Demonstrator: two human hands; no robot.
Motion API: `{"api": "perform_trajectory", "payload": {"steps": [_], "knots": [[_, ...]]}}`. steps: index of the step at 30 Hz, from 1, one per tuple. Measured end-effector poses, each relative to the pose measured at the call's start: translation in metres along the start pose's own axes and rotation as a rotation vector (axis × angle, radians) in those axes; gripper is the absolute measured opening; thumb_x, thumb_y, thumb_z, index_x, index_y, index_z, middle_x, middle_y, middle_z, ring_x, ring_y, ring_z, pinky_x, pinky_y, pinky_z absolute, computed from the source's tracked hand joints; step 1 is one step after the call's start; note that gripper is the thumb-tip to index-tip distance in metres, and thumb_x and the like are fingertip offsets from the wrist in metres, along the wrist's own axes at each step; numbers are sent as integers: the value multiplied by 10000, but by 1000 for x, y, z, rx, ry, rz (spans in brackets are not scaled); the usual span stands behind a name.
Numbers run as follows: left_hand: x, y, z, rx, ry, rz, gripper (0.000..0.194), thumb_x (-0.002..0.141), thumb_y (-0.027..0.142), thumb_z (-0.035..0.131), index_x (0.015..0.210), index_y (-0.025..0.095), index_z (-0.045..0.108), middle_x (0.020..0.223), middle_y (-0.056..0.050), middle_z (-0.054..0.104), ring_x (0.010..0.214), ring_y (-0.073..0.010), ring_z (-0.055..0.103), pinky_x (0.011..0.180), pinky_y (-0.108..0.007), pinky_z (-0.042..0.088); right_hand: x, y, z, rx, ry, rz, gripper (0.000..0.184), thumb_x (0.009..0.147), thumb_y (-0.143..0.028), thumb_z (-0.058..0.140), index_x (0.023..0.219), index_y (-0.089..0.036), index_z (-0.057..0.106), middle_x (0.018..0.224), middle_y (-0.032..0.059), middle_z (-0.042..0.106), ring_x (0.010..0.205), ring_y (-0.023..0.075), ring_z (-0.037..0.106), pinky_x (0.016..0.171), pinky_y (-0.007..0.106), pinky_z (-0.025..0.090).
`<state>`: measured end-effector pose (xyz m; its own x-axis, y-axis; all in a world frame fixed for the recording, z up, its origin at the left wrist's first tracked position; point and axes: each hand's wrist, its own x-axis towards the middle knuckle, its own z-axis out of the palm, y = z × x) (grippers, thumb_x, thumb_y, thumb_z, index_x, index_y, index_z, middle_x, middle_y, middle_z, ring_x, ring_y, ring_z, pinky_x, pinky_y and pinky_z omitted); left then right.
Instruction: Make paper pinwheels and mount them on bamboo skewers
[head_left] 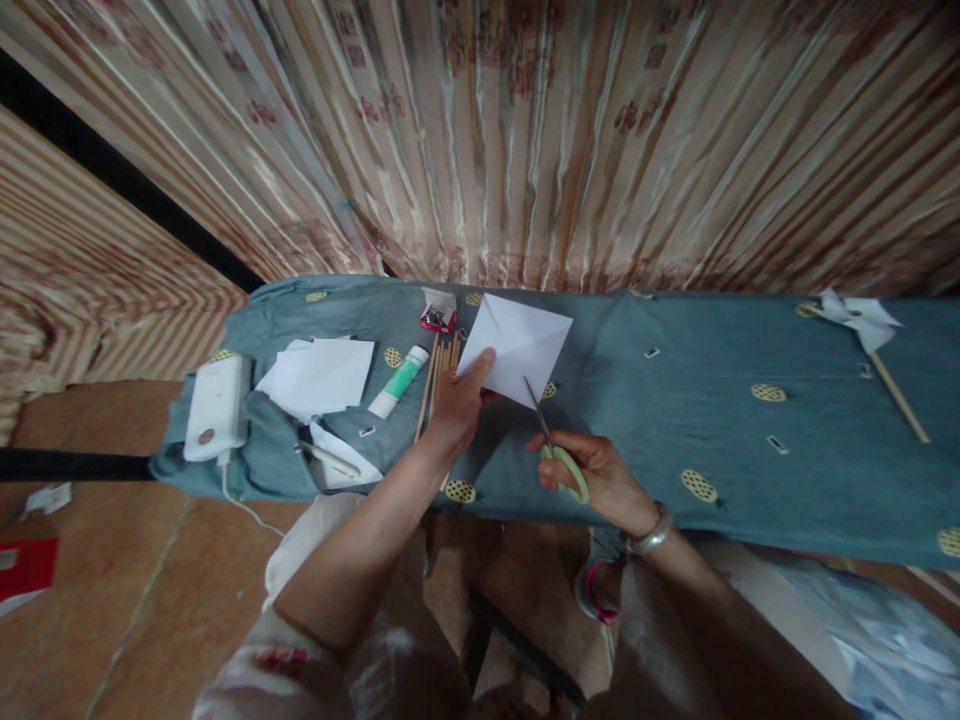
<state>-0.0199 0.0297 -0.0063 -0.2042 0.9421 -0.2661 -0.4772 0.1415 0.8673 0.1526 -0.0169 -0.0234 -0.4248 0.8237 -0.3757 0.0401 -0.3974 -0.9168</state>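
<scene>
A single camera on the person's head looks forward and steeply down from above the near side of the cloth-covered table (615,400); it is near enough that the left hand (456,405) and right hand (589,468) show large over the table; its wide view takes in the curtain (525,150) beyond the table and the floor (112,530) below it; the table's left end is inside the frame, its right end cut off.
</scene>
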Motion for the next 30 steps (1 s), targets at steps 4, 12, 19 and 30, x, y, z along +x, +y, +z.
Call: {"api": "perform_trajectory", "payload": {"steps": [4, 12, 19, 30], "knots": [[-1, -3, -1, 12, -27, -6, 158, 768, 326, 747, 809, 190, 679, 781, -42, 739, 782, -212, 722, 624, -281, 563, -1, 0, -1, -11, 3, -20, 472, 584, -543, 839, 843, -169, 715, 588, -14, 604, 532, 104, 551, 516, 233, 475], [1, -8, -4, 41, -12, -14, 167, 749, 356, 768, 822, 228, 688, 704, -16, 716, 704, -197, 701, 508, -249, 488, -1, -2, -3, -3, 4, -30, 457, 590, -540, 836, 843, -179, 718, 583, -20, 606, 521, 98, 547, 503, 224, 472], [0, -6, -2, 23, -20, 0, 194, 732, 358, 780, 815, 211, 683, 752, -33, 731, 709, -189, 705, 496, -232, 483, 0, -2, -1, 22, 17, 0, 445, 556, -513, 858, 813, -180, 714, 562, -36, 596, 494, 85, 532, 482, 215, 457], [-2, -8, -2, 34, -8, -18, 218, 744, 357, 781, 852, 188, 694, 766, -47, 733, 736, -203, 704, 531, -251, 514, 1, -3, 1, 16, 13, -22, 459, 571, -547, 844, 813, -179, 714, 568, -26, 598, 507, 92, 538, 490, 221, 461]]}}
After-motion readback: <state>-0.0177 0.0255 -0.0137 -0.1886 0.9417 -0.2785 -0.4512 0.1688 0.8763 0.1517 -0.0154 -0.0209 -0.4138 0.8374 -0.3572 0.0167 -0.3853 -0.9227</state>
